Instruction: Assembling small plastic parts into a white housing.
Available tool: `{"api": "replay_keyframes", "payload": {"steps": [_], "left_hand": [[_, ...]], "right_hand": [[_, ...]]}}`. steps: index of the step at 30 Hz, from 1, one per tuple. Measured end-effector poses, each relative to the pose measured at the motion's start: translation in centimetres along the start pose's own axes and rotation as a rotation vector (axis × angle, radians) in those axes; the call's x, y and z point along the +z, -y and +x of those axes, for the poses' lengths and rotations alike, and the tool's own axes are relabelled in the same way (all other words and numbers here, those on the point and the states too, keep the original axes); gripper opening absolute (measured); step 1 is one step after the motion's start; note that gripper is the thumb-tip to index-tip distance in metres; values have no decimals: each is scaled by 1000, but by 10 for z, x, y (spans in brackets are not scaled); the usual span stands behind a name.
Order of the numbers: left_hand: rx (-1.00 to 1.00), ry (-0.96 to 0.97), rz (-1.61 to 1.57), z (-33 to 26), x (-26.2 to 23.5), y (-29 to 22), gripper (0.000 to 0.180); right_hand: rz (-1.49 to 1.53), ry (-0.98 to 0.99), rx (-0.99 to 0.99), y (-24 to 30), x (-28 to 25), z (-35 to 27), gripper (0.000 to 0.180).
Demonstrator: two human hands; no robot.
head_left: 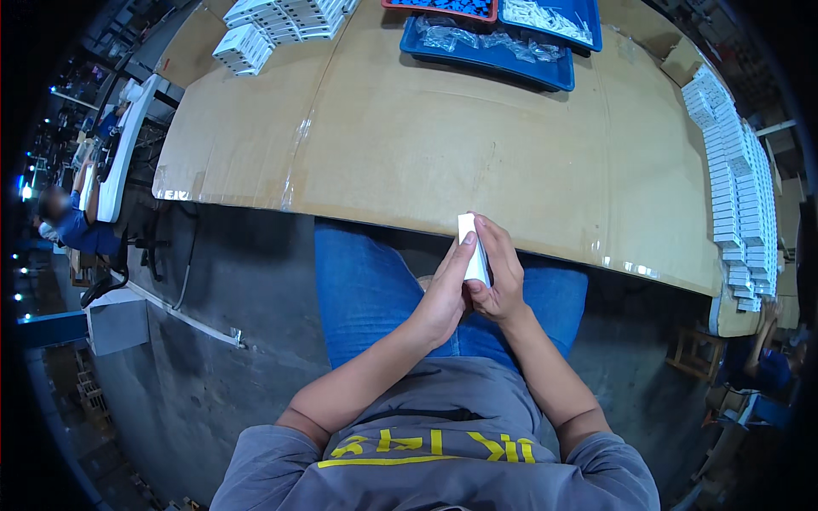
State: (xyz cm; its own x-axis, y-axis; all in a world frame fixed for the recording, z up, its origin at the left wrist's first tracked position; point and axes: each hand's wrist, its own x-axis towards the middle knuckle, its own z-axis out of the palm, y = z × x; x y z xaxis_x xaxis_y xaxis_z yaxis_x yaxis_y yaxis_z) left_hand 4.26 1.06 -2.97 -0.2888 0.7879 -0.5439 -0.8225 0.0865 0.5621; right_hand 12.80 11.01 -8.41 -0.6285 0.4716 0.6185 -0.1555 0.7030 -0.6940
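Between my two hands stands a white box-shaped piece (474, 252), just off the front edge of the cardboard-covered table (409, 162). My left hand (445, 295) presses its left side, with the thumb along the near face. Around the right side wrap the fingers of my right hand (503, 271), its thumb low at the bottom end. Both hands are closed on the piece, above my lap. The piece's underside and far side are hidden by my fingers.
At the back are a blue tray (486, 64) with clear plastic bags, a red tray (460, 7) of blue parts and a blue tray (588, 17) of white parts. White pieces are stacked at the far left (245, 51) and right (728, 183). People sit at both sides.
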Motion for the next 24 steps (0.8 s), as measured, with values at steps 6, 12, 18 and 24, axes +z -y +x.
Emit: {"api": "replay_keyframes", "payload": {"steps": [6, 12, 18, 24], "left_hand": [[-18, 109, 19, -2, 1, -6, 56], [65, 43, 78, 0, 0, 5, 53], [67, 31, 117, -2, -1, 5, 52], [59, 9, 124, 4, -3, 9, 50]], "right_hand": [[-34, -21, -6, 1, 1, -2, 85], [-4, -32, 37, 3, 3, -5, 87], [8, -8, 13, 2, 5, -6, 85], [-9, 11, 2, -1, 6, -7, 83]]}}
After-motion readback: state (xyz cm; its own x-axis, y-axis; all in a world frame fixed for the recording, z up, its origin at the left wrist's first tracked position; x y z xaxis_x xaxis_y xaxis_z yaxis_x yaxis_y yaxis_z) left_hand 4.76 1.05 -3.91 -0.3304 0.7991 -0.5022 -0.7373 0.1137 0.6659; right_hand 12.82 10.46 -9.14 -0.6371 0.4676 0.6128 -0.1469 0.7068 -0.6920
